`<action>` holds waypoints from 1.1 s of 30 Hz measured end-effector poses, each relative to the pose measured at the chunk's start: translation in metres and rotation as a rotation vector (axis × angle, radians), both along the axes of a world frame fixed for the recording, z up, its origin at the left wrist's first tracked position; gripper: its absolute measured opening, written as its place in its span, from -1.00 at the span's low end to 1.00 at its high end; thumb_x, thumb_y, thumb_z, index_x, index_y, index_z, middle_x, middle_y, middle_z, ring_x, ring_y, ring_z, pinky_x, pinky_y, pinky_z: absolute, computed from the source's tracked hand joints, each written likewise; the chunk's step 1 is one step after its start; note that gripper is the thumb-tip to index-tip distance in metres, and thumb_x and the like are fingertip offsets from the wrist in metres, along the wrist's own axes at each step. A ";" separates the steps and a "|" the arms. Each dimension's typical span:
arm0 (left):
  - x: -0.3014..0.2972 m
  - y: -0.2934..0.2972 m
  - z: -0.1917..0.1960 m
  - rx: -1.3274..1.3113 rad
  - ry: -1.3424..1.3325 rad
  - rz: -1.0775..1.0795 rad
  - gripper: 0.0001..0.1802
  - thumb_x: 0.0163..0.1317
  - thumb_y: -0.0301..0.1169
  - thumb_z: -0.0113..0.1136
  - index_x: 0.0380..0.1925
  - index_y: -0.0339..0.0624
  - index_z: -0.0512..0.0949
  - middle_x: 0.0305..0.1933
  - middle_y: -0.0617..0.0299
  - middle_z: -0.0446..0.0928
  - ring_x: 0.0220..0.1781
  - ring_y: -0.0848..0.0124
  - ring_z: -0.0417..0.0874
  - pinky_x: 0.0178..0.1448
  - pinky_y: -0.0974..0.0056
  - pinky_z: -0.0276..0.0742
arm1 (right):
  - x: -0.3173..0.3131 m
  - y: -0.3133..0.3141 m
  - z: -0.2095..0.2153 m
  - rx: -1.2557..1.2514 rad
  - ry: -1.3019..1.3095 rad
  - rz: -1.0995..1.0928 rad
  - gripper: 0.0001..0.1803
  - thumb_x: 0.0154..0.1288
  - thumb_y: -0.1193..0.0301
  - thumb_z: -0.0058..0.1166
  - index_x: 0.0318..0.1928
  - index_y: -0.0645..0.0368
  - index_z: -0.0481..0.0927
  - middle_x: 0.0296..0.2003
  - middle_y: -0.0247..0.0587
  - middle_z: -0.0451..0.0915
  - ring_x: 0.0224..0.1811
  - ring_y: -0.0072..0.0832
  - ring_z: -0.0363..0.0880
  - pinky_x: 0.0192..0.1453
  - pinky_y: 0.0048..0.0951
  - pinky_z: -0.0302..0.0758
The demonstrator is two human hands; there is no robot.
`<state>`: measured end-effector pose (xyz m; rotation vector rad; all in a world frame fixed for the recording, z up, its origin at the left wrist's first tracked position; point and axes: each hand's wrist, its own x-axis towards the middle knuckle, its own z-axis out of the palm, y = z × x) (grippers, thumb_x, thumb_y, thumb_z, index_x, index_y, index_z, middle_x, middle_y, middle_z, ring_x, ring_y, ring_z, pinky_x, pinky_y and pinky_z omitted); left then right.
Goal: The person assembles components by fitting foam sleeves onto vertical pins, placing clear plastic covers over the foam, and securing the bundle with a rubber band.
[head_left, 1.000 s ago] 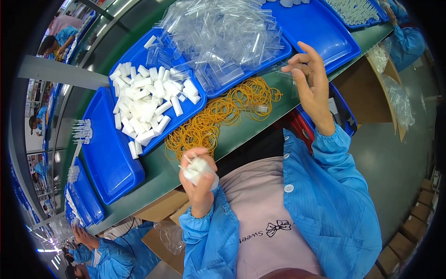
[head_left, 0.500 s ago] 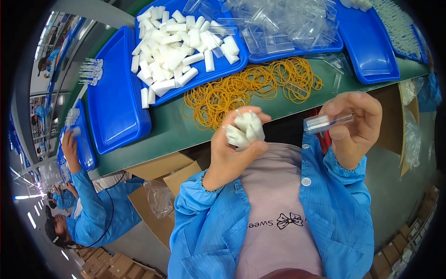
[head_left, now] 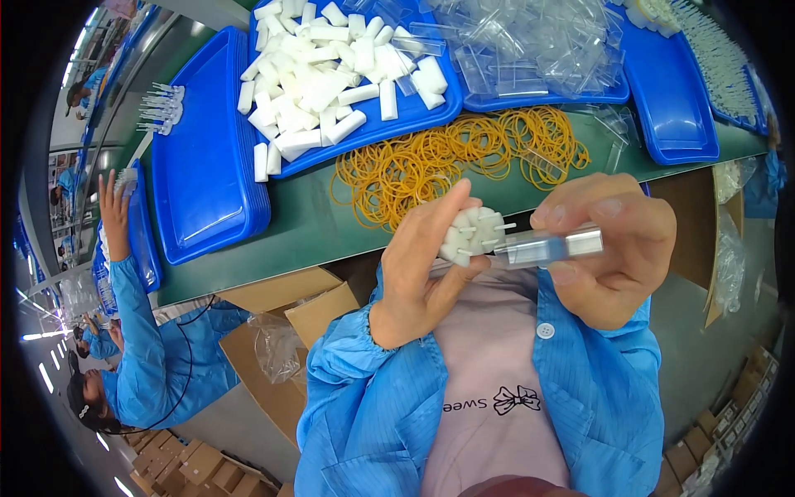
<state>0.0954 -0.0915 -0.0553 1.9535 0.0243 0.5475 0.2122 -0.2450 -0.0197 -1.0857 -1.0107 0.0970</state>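
My left hand grips a bundle of small white plastic pieces, their ends and thin pins facing right. My right hand holds a clear plastic tube level, its open end touching the bundle. Both hands are close to my chest, over the front edge of the green table. A pile of yellow rubber bands lies on the table just beyond my hands.
A blue tray holds many loose white pieces; another holds clear tubes. Further blue trays sit at the left and right. A co-worker in a blue coat reaches up at the left. Cardboard boxes stand below the table.
My hands have come together: the clear tube in my right hand now meets the white bundle in my left. The view has shifted closer to the table.
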 end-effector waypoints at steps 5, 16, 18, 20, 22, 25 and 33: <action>-0.004 -0.002 0.004 0.092 -0.022 0.042 -0.22 -0.11 -0.55 0.42 0.19 -0.32 0.32 -0.03 -0.03 0.52 -0.06 0.19 0.58 -0.06 0.25 0.51 | -0.002 0.005 0.004 -0.148 -0.177 -0.108 -0.50 -0.07 0.66 0.23 -0.02 0.35 0.45 -0.19 0.00 0.60 -0.16 -0.28 0.59 0.06 -0.20 0.46; -0.010 0.002 -0.009 -0.239 -0.247 0.059 -0.39 -0.22 -0.51 0.50 -0.07 -0.28 0.48 -0.02 -0.10 0.53 0.00 0.15 0.59 0.03 0.20 0.52 | -0.005 0.002 0.005 -0.076 -0.134 -0.037 -0.46 -0.10 0.62 0.30 -0.02 0.28 0.45 -0.19 -0.01 0.61 -0.19 -0.28 0.62 0.18 -0.08 0.35; -0.011 0.004 -0.005 -0.214 -0.225 0.056 -0.42 -0.20 -0.47 0.49 -0.08 -0.29 0.51 -0.02 -0.09 0.54 -0.01 0.15 0.59 0.04 0.19 0.51 | -0.007 0.001 0.004 -0.067 -0.128 -0.046 -0.44 -0.11 0.62 0.31 -0.01 0.27 0.44 -0.19 -0.02 0.61 -0.20 -0.28 0.62 0.20 -0.08 0.33; -0.013 0.005 -0.003 -0.089 -0.210 0.063 -0.44 -0.16 -0.42 0.48 -0.08 -0.31 0.53 -0.02 -0.08 0.54 -0.02 0.16 0.59 0.03 0.21 0.51 | -0.009 0.002 0.003 0.019 -0.090 -0.091 -0.43 -0.12 0.62 0.32 0.00 0.26 0.44 -0.21 -0.03 0.61 -0.19 -0.29 0.62 0.21 -0.08 0.32; -0.014 0.006 0.000 -0.061 -0.194 0.059 -0.46 -0.15 -0.44 0.47 -0.09 -0.31 0.53 -0.02 -0.08 0.54 -0.02 0.16 0.59 0.03 0.22 0.51 | -0.008 -0.001 0.005 0.004 -0.094 -0.097 -0.43 -0.12 0.61 0.32 -0.01 0.27 0.44 -0.20 -0.03 0.61 -0.19 -0.29 0.62 0.19 -0.08 0.33; -0.014 -0.003 0.000 -0.151 -0.192 0.090 -0.49 -0.13 -0.45 0.46 -0.11 -0.31 0.55 -0.03 -0.07 0.55 -0.03 0.16 0.60 0.02 0.24 0.52 | -0.010 -0.003 0.007 -0.081 -0.120 -0.104 -0.44 -0.13 0.62 0.33 -0.03 0.28 0.46 -0.20 -0.02 0.61 -0.18 -0.28 0.61 0.15 -0.09 0.36; -0.017 0.005 0.001 -0.091 -0.217 0.044 -0.57 -0.11 -0.47 0.45 -0.15 -0.28 0.60 -0.04 -0.05 0.56 -0.10 0.21 0.63 -0.10 0.30 0.56 | -0.016 -0.001 0.005 -0.201 -0.121 -0.121 -0.53 -0.14 0.63 0.31 -0.10 0.30 0.52 -0.19 -0.05 0.62 -0.17 -0.27 0.59 0.04 -0.17 0.42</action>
